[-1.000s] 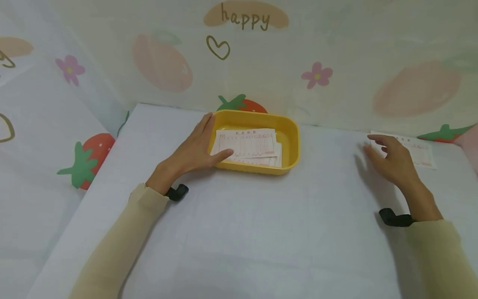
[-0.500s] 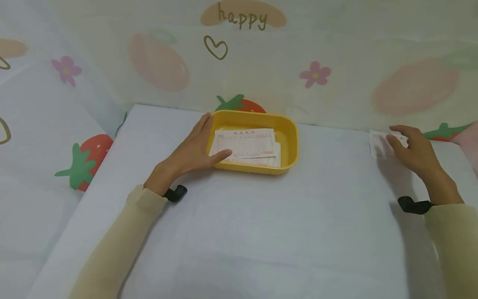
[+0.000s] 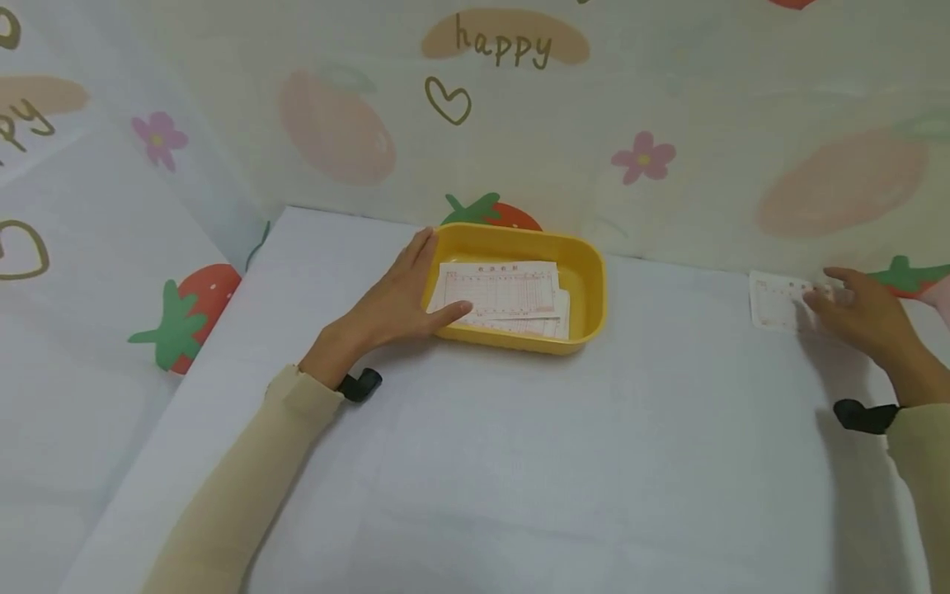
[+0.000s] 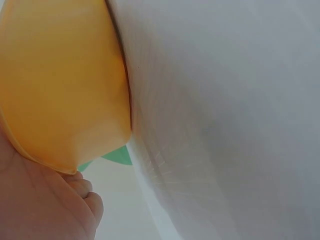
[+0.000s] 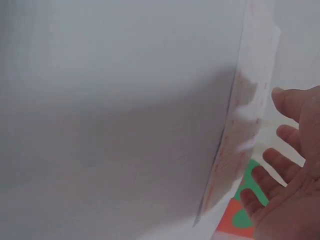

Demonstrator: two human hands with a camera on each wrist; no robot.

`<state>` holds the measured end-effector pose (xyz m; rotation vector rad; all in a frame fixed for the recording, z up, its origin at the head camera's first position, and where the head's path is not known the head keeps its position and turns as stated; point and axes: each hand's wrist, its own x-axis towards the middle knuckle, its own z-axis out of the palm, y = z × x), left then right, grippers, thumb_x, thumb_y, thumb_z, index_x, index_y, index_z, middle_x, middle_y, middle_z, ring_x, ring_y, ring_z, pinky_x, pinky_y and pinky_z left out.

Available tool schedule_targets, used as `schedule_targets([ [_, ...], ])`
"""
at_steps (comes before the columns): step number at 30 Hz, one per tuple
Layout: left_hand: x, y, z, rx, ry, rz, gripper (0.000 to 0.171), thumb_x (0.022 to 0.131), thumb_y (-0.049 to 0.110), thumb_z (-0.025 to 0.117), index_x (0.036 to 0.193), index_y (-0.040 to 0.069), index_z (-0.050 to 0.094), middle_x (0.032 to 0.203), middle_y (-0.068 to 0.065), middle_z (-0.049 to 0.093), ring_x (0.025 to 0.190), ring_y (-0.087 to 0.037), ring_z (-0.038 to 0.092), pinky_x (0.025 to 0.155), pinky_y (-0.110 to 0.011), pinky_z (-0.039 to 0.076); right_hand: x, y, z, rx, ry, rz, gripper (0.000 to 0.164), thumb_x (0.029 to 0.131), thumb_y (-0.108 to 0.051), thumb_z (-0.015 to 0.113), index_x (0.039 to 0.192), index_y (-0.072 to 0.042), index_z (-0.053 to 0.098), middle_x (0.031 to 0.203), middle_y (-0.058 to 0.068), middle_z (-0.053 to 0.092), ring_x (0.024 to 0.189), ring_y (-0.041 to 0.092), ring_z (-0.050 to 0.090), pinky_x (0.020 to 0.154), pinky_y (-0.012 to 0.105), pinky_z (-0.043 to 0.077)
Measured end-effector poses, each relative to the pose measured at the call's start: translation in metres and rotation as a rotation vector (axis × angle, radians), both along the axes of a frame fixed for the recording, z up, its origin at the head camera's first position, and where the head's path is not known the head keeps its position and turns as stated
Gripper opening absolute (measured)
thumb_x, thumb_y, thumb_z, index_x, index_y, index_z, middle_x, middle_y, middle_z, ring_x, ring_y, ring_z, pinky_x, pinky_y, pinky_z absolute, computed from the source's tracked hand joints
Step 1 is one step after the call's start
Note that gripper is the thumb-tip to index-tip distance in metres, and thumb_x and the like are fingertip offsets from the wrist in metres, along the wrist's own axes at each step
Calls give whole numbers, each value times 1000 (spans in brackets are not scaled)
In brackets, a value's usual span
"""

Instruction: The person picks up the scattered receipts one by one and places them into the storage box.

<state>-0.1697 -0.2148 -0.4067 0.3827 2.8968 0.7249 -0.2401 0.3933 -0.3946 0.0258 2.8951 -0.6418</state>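
A yellow plastic tray (image 3: 590, 285) sits on the white tabletop in the head view, with a few printed paper slips (image 3: 499, 289) overlapping inside it. My left hand (image 3: 389, 293) holds the tray's left end, thumb over the near rim and fingers along the outer wall. In the left wrist view, the fingertips bend round the tray's end. At the far right lies another printed slip (image 3: 778, 304), partly hidden beneath my right hand (image 3: 879, 326). The right wrist view shows that hand's fingers spread and apart from the slip (image 5: 245, 115), nothing between them.
A patterned cloth (image 3: 519, 124) hangs behind the table's back edge, printed with strawberries, flowers and lettering. The white table surface (image 3: 557, 462) stretches in front of the tray and between the hands.
My right hand has moved rightward over the far-right slip, uncovering its left part. The left hand stays on the tray. The head view has shifted slightly.
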Motion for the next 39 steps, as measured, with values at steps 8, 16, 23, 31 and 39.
schedule_targets([
  [8,0,-3,1,15,0,4,117,85,82,48,162,19,-13,171,4,-15,161,-21,-2,130,-48,17,4,14,-11,74,47,50,78,104,-42,46,152,14,20,148,47,28,127,69,30,100,79,28],
  [16,3,-2,-1,27,-2,0,117,84,84,46,162,20,-13,170,8,-15,161,-18,-3,130,-46,18,10,27,-21,114,97,48,73,104,-36,50,147,19,27,145,49,29,126,68,31,101,79,29],
  [23,3,0,2,29,-3,-5,116,85,83,47,161,21,-14,170,8,-16,161,-17,-3,131,-46,17,12,36,-25,121,-5,-39,89,103,-54,42,155,12,11,155,45,12,140,67,17,107,80,23],
  [31,0,1,0,18,12,-18,116,86,82,48,162,18,-12,171,5,-15,161,-19,-1,130,-46,18,18,34,-27,77,-20,-125,95,100,-60,43,158,6,6,160,40,2,147,62,6,113,77,18],
  [39,2,-2,0,20,9,-8,115,85,83,46,162,20,-13,170,7,-16,161,-18,-2,130,-46,18,19,25,-22,12,50,-203,87,101,-50,50,159,1,11,160,37,13,147,61,15,116,74,20],
])
